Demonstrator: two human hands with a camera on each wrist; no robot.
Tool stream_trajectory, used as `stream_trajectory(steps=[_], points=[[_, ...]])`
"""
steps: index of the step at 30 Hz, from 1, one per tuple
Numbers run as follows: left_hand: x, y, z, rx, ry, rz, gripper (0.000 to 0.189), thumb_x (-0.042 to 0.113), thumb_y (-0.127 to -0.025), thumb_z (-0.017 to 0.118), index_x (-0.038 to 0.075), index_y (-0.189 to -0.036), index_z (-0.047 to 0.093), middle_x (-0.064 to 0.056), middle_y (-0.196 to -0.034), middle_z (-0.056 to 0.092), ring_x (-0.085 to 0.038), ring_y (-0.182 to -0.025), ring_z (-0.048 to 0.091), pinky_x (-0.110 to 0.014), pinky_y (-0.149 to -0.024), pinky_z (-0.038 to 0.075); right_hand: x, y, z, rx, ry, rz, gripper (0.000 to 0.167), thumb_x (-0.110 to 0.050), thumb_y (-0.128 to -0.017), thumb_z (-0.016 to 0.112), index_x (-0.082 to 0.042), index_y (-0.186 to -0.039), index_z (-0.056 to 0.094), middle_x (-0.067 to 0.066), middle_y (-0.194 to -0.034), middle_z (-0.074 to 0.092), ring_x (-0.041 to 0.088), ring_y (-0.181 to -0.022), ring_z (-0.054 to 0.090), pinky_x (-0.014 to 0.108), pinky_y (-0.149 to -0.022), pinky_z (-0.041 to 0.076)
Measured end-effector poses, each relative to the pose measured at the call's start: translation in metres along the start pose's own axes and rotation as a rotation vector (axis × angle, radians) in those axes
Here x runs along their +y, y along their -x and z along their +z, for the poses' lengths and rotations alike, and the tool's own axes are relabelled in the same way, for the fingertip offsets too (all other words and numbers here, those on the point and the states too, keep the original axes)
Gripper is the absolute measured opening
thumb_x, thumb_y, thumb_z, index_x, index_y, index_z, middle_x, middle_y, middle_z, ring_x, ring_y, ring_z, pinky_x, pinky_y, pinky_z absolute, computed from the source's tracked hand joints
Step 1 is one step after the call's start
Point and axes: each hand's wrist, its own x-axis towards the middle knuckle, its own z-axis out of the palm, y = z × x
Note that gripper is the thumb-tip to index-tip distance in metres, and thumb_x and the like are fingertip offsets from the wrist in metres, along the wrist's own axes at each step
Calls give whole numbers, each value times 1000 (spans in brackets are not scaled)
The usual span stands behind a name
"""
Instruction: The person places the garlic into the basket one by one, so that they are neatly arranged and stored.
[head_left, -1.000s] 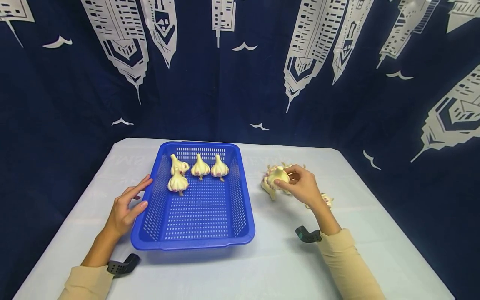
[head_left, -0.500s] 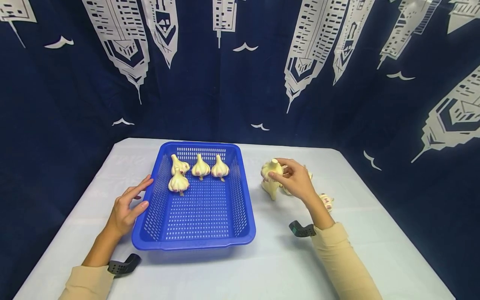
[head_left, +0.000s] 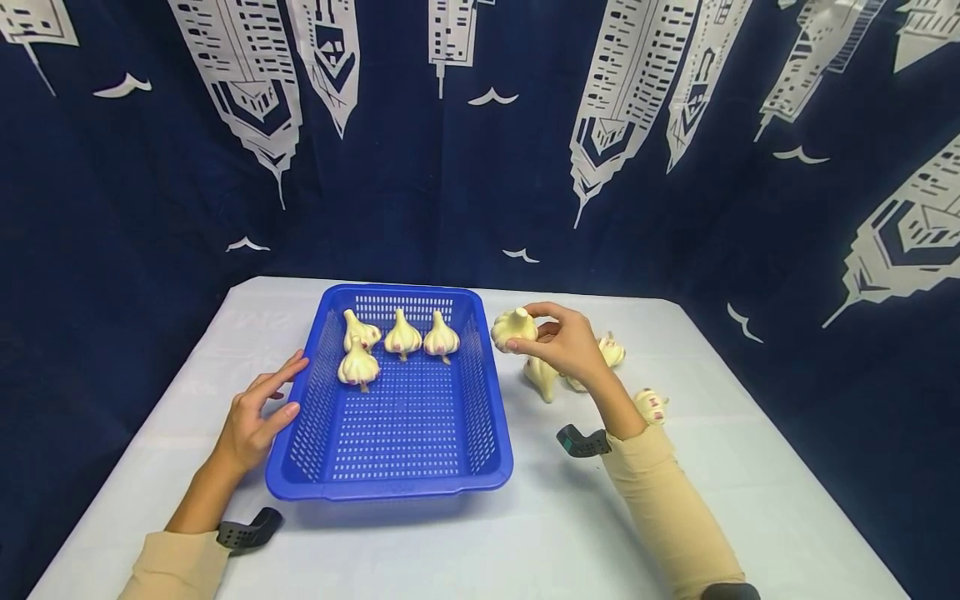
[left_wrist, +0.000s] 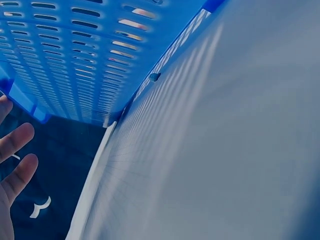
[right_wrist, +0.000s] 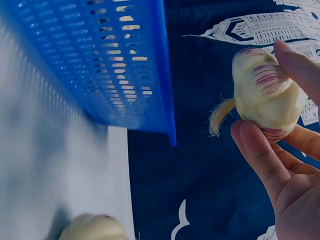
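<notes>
My right hand [head_left: 566, 343] pinches a garlic bulb [head_left: 514, 331] between thumb and fingers, just off the right rim of a blue plastic basket [head_left: 390, 490]. In the right wrist view the held garlic bulb [right_wrist: 267, 95] shows purple streaks and a tuft of dry roots. My left hand [head_left: 253, 417] rests its fingertips against the basket's left side, fingers mostly straight. Inside the basket, toward its far end, lie several garlic bulbs, among them a front one [head_left: 358, 364] and a right one [head_left: 441, 335]. The left wrist view shows the basket's slotted wall [left_wrist: 65, 60] and the left fingers [left_wrist: 20, 172].
Right of the basket more garlic lies on the white table [head_left: 570, 525]: a bulb [head_left: 542, 379] below my right hand, another [head_left: 611, 350] behind the wrist and one [head_left: 651, 405] further right. A dark blue curtain [head_left: 420, 192] with white building prints hangs behind.
My right hand has lifted the garlic bulb from the pile and carried it left to the basket's right rim. The left hand stays at the basket's left side.
</notes>
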Motion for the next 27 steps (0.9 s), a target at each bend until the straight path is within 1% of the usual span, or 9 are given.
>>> stream_trajectory(steps=[5, 9, 12, 16, 19, 23, 27], points=[[0, 0, 0, -6, -9, -9, 59, 6, -77, 56, 1, -136, 58, -17, -142, 53, -4, -109, 52, -28, -77, 41, -6, -8, 8, -47, -51, -3, 54, -19, -72, 88, -3, -118, 66, 12, -107, 69, 23, -81, 69, 27, -63, 54], [0, 0, 0, -12, -11, -16, 58, 6, -78, 56, 0, -136, 58, -18, -142, 53, -3, -109, 52, -29, -77, 40, -12, -14, 15, -76, -40, -22, 54, -17, -71, 87, -1, -119, 65, 11, -113, 68, 23, -84, 68, 28, -68, 56], [0, 1, 0, -13, -13, -18, 58, 6, -78, 56, -1, -135, 58, -19, -142, 53, -2, -109, 52, -29, -77, 40, -17, -18, 20, -100, -38, -35, 54, -14, -71, 86, -2, -119, 65, 10, -113, 67, 23, -84, 68, 29, -71, 57], [1, 1, -1, -14, -14, -20, 57, 6, -78, 56, -2, -134, 58, -19, -142, 53, -2, -109, 51, -29, -77, 40, -24, -25, 27, -132, -67, -57, 54, -10, -71, 86, 0, -119, 64, 13, -113, 66, 26, -86, 69, 31, -74, 57], [1, 1, -2, -13, -15, -18, 57, 7, -78, 56, -1, -135, 58, -19, -141, 53, -2, -109, 52, -29, -77, 40, -31, -30, 32, -137, -62, -65, 55, -11, -72, 85, 0, -121, 63, 13, -116, 65, 27, -89, 69, 30, -74, 57], [0, 1, -2, -12, -13, -10, 58, 6, -78, 56, -1, -135, 58, -19, -142, 53, -3, -109, 52, -28, -77, 40, -41, -38, 39, -121, -55, -59, 55, -15, -75, 83, 0, -124, 62, 13, -120, 64, 27, -91, 69, 28, -69, 54], [0, 0, -1, -12, -8, -6, 58, 6, -78, 56, -1, -135, 58, -19, -142, 53, -5, -109, 52, -29, -77, 40, -48, -45, 47, -102, -46, -66, 53, -15, -76, 82, 1, -123, 63, 14, -117, 66, 27, -88, 69, 28, -68, 53]])
